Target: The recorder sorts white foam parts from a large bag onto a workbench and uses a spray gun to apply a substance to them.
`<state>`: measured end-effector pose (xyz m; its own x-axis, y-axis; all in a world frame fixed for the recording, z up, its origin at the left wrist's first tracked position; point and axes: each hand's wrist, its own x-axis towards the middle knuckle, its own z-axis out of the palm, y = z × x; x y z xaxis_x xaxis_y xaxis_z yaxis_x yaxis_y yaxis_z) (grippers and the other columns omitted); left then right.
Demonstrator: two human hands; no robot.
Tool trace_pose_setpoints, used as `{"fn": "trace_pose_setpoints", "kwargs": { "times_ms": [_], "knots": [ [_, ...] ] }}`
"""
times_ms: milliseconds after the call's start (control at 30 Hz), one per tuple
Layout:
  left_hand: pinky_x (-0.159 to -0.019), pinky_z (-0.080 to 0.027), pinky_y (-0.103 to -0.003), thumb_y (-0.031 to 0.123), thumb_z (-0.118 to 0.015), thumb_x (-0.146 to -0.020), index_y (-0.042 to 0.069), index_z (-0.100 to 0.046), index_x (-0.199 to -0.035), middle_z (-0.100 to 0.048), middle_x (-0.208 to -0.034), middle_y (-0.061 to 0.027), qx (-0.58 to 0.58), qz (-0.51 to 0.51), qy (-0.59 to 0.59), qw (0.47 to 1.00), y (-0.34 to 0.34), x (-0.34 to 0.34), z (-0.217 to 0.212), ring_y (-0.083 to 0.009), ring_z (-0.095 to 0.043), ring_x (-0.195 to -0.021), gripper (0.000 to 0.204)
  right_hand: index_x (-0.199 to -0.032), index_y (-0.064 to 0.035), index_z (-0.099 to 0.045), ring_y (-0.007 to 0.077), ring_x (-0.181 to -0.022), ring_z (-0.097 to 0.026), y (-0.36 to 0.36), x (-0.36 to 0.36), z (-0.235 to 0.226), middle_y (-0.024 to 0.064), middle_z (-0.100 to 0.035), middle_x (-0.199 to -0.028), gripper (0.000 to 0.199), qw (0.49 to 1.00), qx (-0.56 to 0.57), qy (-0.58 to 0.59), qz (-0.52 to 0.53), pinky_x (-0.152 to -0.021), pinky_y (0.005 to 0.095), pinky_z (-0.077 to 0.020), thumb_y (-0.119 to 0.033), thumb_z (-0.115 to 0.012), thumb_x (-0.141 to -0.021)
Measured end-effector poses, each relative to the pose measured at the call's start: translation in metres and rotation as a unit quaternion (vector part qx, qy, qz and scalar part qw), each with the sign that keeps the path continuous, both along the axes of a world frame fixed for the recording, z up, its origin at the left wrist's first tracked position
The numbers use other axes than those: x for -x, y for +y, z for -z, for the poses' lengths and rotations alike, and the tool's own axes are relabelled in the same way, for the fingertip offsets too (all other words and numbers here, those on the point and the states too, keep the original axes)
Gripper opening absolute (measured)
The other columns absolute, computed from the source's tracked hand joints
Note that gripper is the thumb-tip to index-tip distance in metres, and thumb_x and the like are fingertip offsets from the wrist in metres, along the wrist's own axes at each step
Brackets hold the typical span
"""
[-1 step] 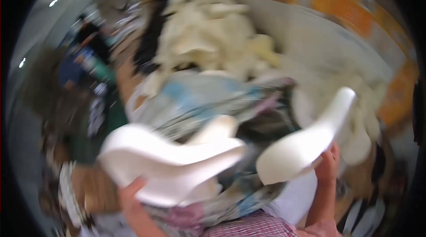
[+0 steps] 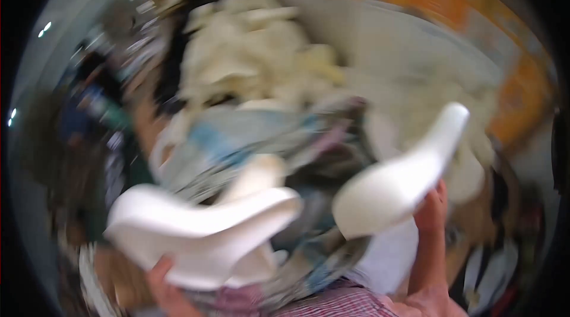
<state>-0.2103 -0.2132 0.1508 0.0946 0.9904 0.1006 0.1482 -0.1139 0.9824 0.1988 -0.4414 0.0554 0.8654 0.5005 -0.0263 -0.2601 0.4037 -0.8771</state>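
Holding a large curved white piece at 7 o'clock, the left hand is pressing its thumb against the near face; its grip is closing around the lower edge, the other fingers being hidden. A pale piece is projecting behind it; whether the same hand is holding this one cannot be told. At 4 o'clock, the right hand is gripping a narrow-ended white piece by its lower right edge and is tilting the slim end toward 2 o'clock. Both held pieces are appearing blurred. Patterned grey-blue fabric is lying just left of centre, beyond the left-hand piece. A heap of cream pieces is rising at 11 o'clock. More pale pieces are lying at 3 o'clock, near the right hand.
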Motion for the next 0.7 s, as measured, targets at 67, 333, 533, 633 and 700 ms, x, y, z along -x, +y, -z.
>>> {"fn": "trace_pose_setpoints", "kwargs": {
  "times_ms": [67,333,533,633,700],
  "knots": [
    [-0.096,-0.042,-0.05,0.038,-0.053,-0.084,-0.007,-0.042,-0.122,-0.049,-0.121,-0.0234,-0.228,0.039,0.147,0.962,0.016,0.047,0.034,-0.0363,-0.052,-0.109,0.06,-0.123,-0.0007,-0.047,0.0205,-0.105,-0.055,-0.021,-0.024,-0.017,0.0089,-0.057,-0.114,0.044,0.997,0.013,-0.003,0.082,-0.091,0.0325,-0.0435,-0.009,-0.055,-0.081],
    [-0.097,-0.041,-0.052,0.034,-0.055,-0.085,0.003,-0.046,-0.129,-0.055,-0.122,-0.015,0.395,0.1,-0.383,0.829,0.01,-0.092,0.087,-0.0329,-0.053,-0.112,0.054,-0.124,0.0036,-0.048,0.0193,-0.099,-0.056,-0.208,-0.097,0.066,0.0091,-0.059,-0.112,0.044,0.947,0.28,-0.096,0.129,-0.089,0.0301,-0.0433,-0.005,-0.055,-0.081],
    [-0.099,-0.041,-0.047,0.018,-0.061,-0.082,0.004,-0.039,-0.133,-0.052,-0.125,-0.0135,0.428,0.165,-0.29,0.84,-0.053,-0.181,0.085,-0.0314,-0.052,-0.113,0.057,-0.129,-0.0028,-0.047,0.0205,-0.111,-0.051,-0.137,-0.068,0.034,0.0114,-0.054,-0.123,0.051,0.801,0.438,-0.346,0.217,-0.093,0.0324,-0.0408,-0.018,-0.061,-0.083],
    [-0.098,-0.043,-0.044,0.011,-0.061,-0.082,0.004,-0.04,-0.132,-0.054,-0.122,-0.0115,0.436,0.175,-0.279,0.838,-0.065,-0.196,0.096,-0.0294,-0.054,-0.11,0.054,-0.14,-0.0069,-0.031,0.0221,-0.115,-0.048,-0.06,-0.036,0.005,0.0133,-0.05,-0.127,0.073,0.965,0.156,-0.165,-0.129,-0.097,0.0355,-0.0387,-0.033,-0.067,-0.082],
    [-0.097,-0.043,-0.041,0.005,-0.062,-0.082,0.003,-0.04,-0.131,-0.054,-0.119,-0.0105,0.457,0.223,-0.222,0.832,-0.074,-0.202,0.106,-0.0268,-0.054,-0.11,0.054,-0.143,-0.0075,-0.024,0.0224,-0.119,-0.045,-0.024,-0.023,0.0,0.0147,-0.047,-0.129,0.085,0.963,0.056,-0.028,-0.263,-0.099,0.0364,-0.0367,-0.041,-0.069,-0.079]
  ]
}}
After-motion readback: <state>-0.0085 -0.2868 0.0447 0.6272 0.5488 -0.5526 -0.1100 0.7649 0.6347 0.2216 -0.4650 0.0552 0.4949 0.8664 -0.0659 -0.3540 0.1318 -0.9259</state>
